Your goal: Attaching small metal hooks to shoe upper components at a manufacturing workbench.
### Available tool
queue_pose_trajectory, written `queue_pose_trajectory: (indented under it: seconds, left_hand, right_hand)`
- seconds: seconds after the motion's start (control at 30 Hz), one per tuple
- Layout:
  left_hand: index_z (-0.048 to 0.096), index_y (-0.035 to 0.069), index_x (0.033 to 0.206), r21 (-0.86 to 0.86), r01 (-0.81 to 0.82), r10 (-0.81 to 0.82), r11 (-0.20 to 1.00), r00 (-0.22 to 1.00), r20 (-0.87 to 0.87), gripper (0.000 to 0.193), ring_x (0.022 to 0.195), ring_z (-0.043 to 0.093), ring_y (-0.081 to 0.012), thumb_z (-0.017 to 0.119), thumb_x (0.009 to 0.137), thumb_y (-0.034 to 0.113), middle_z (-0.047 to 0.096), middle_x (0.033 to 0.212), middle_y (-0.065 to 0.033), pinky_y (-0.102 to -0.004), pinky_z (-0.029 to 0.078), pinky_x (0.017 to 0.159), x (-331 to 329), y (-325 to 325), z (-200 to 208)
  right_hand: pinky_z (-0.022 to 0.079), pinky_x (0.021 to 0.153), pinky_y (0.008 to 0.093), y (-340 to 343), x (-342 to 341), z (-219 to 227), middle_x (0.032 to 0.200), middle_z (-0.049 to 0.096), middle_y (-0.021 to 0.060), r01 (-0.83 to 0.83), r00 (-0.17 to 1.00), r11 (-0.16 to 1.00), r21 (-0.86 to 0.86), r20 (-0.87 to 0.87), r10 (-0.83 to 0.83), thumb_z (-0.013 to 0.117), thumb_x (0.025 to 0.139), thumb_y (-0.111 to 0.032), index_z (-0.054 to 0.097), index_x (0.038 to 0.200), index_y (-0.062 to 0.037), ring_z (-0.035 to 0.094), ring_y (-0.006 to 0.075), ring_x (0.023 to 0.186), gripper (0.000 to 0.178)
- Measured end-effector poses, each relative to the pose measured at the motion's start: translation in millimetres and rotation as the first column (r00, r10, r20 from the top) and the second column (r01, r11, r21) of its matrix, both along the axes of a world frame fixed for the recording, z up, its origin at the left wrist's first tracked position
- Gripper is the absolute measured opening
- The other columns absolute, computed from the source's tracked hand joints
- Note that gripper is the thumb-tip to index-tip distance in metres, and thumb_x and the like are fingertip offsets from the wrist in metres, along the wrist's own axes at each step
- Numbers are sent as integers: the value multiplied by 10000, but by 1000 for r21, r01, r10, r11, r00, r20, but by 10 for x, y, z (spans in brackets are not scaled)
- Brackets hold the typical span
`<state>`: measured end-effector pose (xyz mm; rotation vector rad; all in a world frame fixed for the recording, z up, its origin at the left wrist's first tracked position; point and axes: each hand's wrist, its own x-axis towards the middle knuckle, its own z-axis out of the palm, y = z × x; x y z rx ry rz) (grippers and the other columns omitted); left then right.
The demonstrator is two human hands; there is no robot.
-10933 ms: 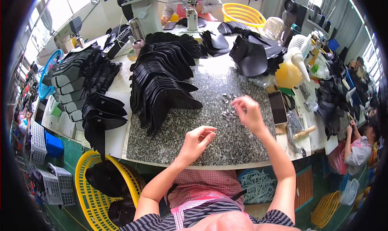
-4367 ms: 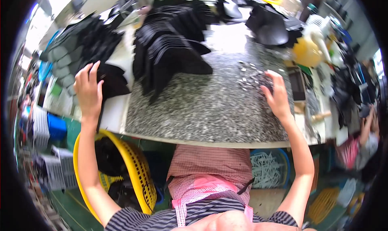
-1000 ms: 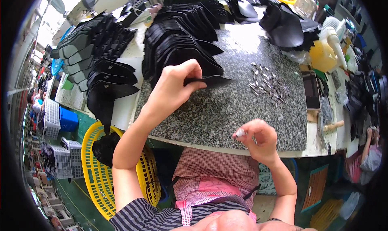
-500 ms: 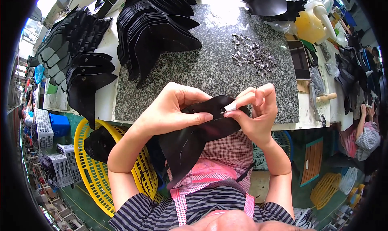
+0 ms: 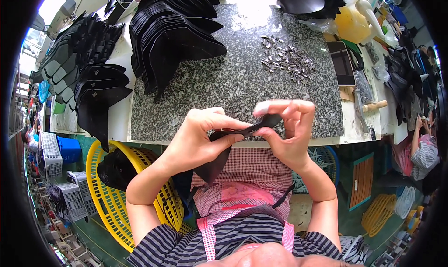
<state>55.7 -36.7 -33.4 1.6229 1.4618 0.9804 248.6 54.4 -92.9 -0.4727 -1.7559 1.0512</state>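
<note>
A black leather-like piece (image 5: 213, 168) is folded and raised at the near edge of the speckled stone slab (image 5: 224, 85). My left hand (image 5: 191, 138) pinches it between thumb and fingers, and its lower part hangs over the apron. On the piece's right end is my right hand (image 5: 294, 136), thumb at the near edge and curled fingers behind. Its index finger, with a white wrap on the tip, is lifted and slightly blurred. Any small metal part on the piece is hidden by the fold. Small silvery metal parts (image 5: 289, 61) lie scattered on the slab beyond my right hand.
Stacked black pieces (image 5: 175, 38) stand at the slab's far left, with more pieces (image 5: 100, 92) further left. A dark-screened tablet (image 5: 341, 64) and a hammer (image 5: 366, 107) lie to the right. Below the table's left side is a yellow basket (image 5: 100, 187). Another person (image 5: 422, 157) sits far right.
The leather piece has been tilted and folded, so its inner face and the metal part no longer show. My right index finger has lifted off its pinch. The view has shifted slightly.
</note>
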Motion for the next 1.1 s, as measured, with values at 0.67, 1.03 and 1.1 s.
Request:
queue_pose_trajectory:
  seconds: [0.67, 1.03, 1.1]
  left_hand:
    - [735, -13, 908, 650, 104, 137, 753, 941, -310, 286, 631, 639, -222, 750, 631, -84, 656, 742, -94, -296, 505, 536, 275, -164, -197]
    - [678, -81, 887, 663, 341, 110, 666, 834, -540, 315, 673, 630, -208, 683, 618, 82, 645, 813, -115, -312, 484, 546, 301, -184, -89]
    - [680, -75, 886, 678, 330, 142, 657, 829, -541, 314, 667, 629, -204, 685, 619, 89, 646, 814, -110, -306, 479, 542, 308, -206, -69]
  right_hand:
    - [563, 589, 340, -62, 154, -117, 909, 691, 167, -120, 993, 880, 459, 76, 95, 675, 812, 127, 285, 894, -37, 672, 302, 746, 431]
    - [529, 673, 396, -89, 191, -109, 946, 556, 189, -424, 902, 883, 202, 181, 391, 539, 742, 215, 317, 1002, -34, 605, 343, 811, 423]
    - [531, 691, 387, -60, 228, -114, 983, 572, 194, -456, 889, 890, 16, 53, 454, 569, 756, 204, 310, 1023, -38, 614, 311, 813, 443]
